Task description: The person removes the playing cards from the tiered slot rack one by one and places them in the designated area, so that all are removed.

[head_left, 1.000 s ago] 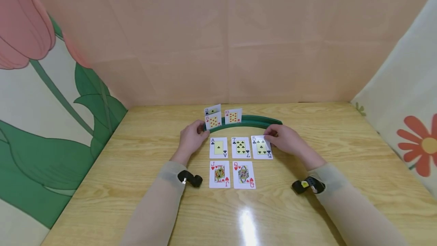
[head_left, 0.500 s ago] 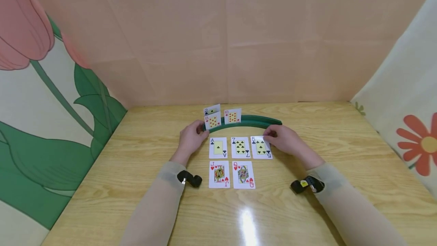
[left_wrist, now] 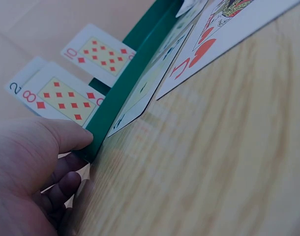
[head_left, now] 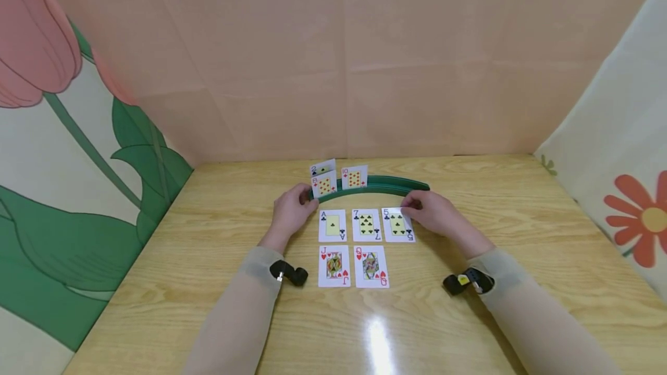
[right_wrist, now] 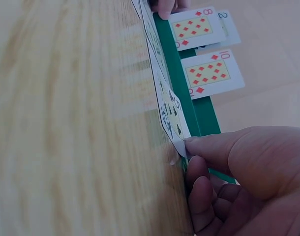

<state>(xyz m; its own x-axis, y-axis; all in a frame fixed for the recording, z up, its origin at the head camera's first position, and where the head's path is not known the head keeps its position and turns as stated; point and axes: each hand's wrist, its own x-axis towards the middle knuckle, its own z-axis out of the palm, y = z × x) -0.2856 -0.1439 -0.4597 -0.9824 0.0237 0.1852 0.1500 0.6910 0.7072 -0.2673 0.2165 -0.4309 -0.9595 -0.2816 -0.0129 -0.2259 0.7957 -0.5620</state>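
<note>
A curved green card holder (head_left: pixel 385 185) stands behind two rows of playing cards. My left hand (head_left: pixel 293 210) grips its left end, the thumb (left_wrist: pixel 74 136) on the front face and the other fingers curled behind and below. With thumb and curled fingers, my right hand (head_left: pixel 432 212) pinches the upper right corner of the five of clubs (head_left: pixel 397 225); that corner is lifted slightly in the right wrist view. In the holder stand the eight of diamonds (head_left: pixel 324 185), the two of clubs (head_left: pixel 322 166) behind it, and the ten of diamonds (head_left: pixel 354 178).
Left of the five lie the seven of clubs (head_left: pixel 366 224) and the ace of clubs (head_left: pixel 332 224). Nearer me are the jack of hearts (head_left: pixel 334 266) and queen of hearts (head_left: pixel 371 266). All rest on a wooden table (head_left: pixel 234 201) backed by a pink cloth (head_left: pixel 344 74).
</note>
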